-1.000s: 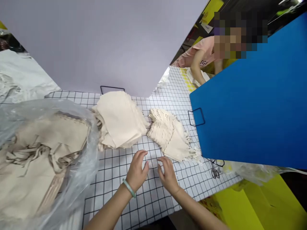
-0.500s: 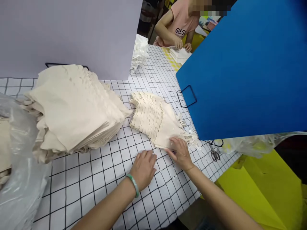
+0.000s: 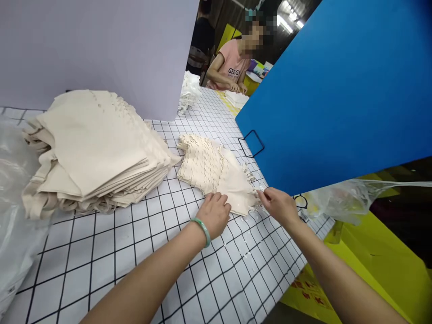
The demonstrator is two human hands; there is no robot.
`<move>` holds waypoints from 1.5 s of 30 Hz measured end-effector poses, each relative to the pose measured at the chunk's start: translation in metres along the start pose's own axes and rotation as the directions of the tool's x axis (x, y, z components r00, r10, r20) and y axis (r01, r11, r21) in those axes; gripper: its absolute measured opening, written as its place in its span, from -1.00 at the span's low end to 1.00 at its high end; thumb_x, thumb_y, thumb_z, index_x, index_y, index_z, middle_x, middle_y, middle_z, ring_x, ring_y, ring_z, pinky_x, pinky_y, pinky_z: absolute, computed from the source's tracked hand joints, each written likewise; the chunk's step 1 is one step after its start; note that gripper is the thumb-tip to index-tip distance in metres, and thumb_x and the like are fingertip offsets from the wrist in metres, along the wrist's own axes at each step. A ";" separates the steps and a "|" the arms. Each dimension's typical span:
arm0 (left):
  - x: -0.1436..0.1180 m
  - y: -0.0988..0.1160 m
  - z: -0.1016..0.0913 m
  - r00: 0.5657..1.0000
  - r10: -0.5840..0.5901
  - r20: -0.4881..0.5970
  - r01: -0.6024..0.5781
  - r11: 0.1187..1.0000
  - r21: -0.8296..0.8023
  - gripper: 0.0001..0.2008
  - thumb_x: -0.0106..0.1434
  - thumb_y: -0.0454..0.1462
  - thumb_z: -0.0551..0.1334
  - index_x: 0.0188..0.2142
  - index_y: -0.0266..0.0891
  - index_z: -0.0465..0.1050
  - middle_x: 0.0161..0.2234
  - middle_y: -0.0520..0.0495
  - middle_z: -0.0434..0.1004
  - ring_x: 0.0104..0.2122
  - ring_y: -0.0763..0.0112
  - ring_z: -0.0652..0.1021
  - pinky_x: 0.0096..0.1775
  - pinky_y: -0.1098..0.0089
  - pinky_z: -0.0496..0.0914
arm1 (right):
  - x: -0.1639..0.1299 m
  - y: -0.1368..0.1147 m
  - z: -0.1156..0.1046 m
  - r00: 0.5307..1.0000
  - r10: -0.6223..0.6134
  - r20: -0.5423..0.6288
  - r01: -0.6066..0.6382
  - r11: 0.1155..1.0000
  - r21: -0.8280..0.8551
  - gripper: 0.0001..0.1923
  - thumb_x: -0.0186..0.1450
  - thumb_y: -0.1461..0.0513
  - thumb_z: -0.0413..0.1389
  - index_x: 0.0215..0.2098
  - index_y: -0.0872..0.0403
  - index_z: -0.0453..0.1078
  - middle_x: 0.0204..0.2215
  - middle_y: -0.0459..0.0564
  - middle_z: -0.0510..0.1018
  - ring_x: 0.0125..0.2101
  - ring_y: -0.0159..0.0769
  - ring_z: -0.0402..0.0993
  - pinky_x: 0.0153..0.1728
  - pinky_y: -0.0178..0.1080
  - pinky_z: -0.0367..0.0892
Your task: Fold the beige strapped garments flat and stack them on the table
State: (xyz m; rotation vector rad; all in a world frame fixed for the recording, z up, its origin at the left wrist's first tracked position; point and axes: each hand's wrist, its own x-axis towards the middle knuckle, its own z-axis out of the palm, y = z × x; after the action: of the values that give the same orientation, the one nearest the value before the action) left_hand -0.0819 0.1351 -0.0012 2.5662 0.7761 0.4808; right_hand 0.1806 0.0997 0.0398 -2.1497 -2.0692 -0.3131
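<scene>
A fanned stack of cream cut cloth pieces [image 3: 202, 164] lies mid-table, their scalloped edges overlapping in rows. My left hand [image 3: 216, 213], with a green bangle at the wrist, rests its fingers over the near edge of this stack, slightly bent and apart. At the stack's right end, my right hand [image 3: 278, 204] pinches the narrow tip of a cream cloth piece; the exact grip is small and partly hidden. White scraps lie about that end. To the left stands a much taller pile of cream cloth pieces [image 3: 97, 144] with looped straps hanging at its side.
A grey-white panel [image 3: 101, 49] stands behind the tall pile, a blue panel [image 3: 337, 99] at right with a black wire stand [image 3: 253, 144]. Clear plastic [image 3: 16, 202] lies at left. Yellow bags [image 3: 371, 256] hang beyond the table edge. Across the table, a person in pink [image 3: 232, 63] handles white cloth.
My right hand has moved right from the stack's near edge to its narrow end and closed in a pinch. My left hand has moved up onto the stack. The view has tilted up.
</scene>
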 end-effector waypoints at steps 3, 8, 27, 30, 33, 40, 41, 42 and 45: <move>0.006 0.010 -0.004 0.998 -0.017 -0.067 0.020 0.999 0.044 -0.80 0.25 -0.45 0.12 -0.20 -0.26 0.47 -0.09 -0.24 0.44 -0.01 0.07 0.40 0.09 0.04 0.29 | 0.050 0.005 0.005 0.997 0.066 0.026 -0.071 0.972 0.224 -0.67 0.37 0.05 -0.06 -0.24 0.05 0.46 -0.21 0.16 0.58 -0.16 -0.05 0.45 -0.24 -0.11 0.30; 0.011 0.021 -0.004 0.985 -0.100 -0.140 0.115 0.988 0.102 -0.83 0.24 -0.45 0.12 -0.26 -0.26 0.44 -0.15 -0.21 0.43 -0.07 0.09 0.41 0.04 0.06 0.32 | 0.156 -0.013 0.016 0.942 -0.151 0.299 -0.010 0.879 0.477 -0.39 0.27 0.12 0.06 0.28 -0.01 0.22 0.23 0.13 0.37 0.15 -0.08 0.35 -0.02 -0.09 0.36; 0.067 0.007 -0.061 0.866 -0.360 -0.347 0.274 0.922 -0.275 -0.02 -0.08 -0.20 0.50 0.30 -0.26 0.12 0.30 -0.34 0.17 0.32 -0.08 0.15 0.29 -0.02 0.10 | 0.144 0.015 -0.075 0.892 -0.447 0.074 0.364 0.804 0.469 -0.73 0.24 0.28 0.19 -0.08 -0.04 0.50 0.06 -0.03 0.52 0.25 0.03 0.21 0.28 0.27 -0.11; 0.098 0.020 -0.073 0.920 -0.354 -0.170 0.266 0.880 -0.393 -0.28 -0.14 -0.30 0.47 0.08 -0.23 0.41 0.00 -0.19 0.52 0.09 -0.04 0.45 0.11 0.04 0.33 | 0.126 0.028 -0.128 0.853 -0.516 -0.082 0.484 0.721 0.496 -0.77 0.27 0.28 0.16 -0.11 -0.05 0.51 -0.10 -0.10 0.59 0.12 -0.06 0.37 0.28 0.26 -0.09; 0.114 0.034 -0.082 0.926 -0.376 -0.039 0.326 0.847 -0.421 -0.72 -0.09 -0.34 0.38 -0.30 -0.27 0.53 -0.35 -0.06 0.57 -0.21 0.11 0.56 -0.11 0.18 0.44 | 0.108 0.041 -0.175 0.856 -0.461 -0.235 0.512 0.690 0.512 -0.80 0.28 0.28 0.16 -0.12 0.02 0.50 -0.11 -0.09 0.59 0.07 -0.11 0.41 0.20 0.18 0.10; 0.114 0.057 -0.115 0.895 -0.354 -0.271 0.220 0.879 -0.423 -0.81 0.05 -0.35 0.27 -0.28 -0.27 0.50 -0.35 0.00 0.53 -0.26 0.29 0.52 -0.15 0.31 0.40 | 0.103 0.066 -0.198 0.873 -0.126 -0.470 0.416 0.695 0.587 -0.88 0.32 0.30 0.15 -0.17 0.17 0.43 -0.18 -0.04 0.58 -0.25 -0.46 0.39 -0.18 -0.25 0.28; 0.110 0.058 -0.121 0.889 -0.377 -0.260 0.247 0.872 -0.422 -0.81 0.04 -0.37 0.28 -0.29 -0.27 0.50 -0.36 0.00 0.52 -0.26 0.29 0.52 -0.14 0.30 0.40 | 0.106 0.067 -0.195 0.874 -0.105 -0.473 0.402 0.705 0.584 -0.87 0.30 0.28 0.17 -0.18 0.17 0.42 -0.21 -0.05 0.58 -0.28 -0.47 0.38 -0.22 -0.27 0.27; 0.105 0.060 -0.128 0.878 -0.398 -0.266 0.260 0.863 -0.434 -0.83 0.04 -0.38 0.28 -0.30 -0.28 0.49 -0.37 0.01 0.52 -0.26 0.28 0.52 -0.14 0.29 0.41 | 0.108 0.067 -0.193 0.865 -0.090 -0.494 0.406 0.706 0.581 -0.86 0.29 0.26 0.20 -0.19 0.15 0.42 -0.23 -0.06 0.58 -0.29 -0.47 0.38 -0.24 -0.28 0.27; 0.076 0.067 -0.158 0.856 -0.389 -0.339 0.181 0.842 -0.508 -0.84 0.06 -0.37 0.29 -0.31 -0.33 0.45 -0.35 0.01 0.49 -0.22 0.28 0.52 -0.08 0.24 0.42 | 0.110 0.060 -0.189 0.796 -0.054 -0.603 0.487 0.648 0.586 -0.78 0.25 0.12 0.26 -0.20 0.04 0.42 -0.24 -0.05 0.58 -0.26 -0.39 0.42 -0.24 -0.28 0.30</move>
State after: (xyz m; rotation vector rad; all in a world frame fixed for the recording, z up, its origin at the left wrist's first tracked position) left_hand -0.0610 0.1745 0.1816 1.8713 1.0386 1.0191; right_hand 0.2345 0.1581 0.2523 -1.0900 -1.7474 -0.0771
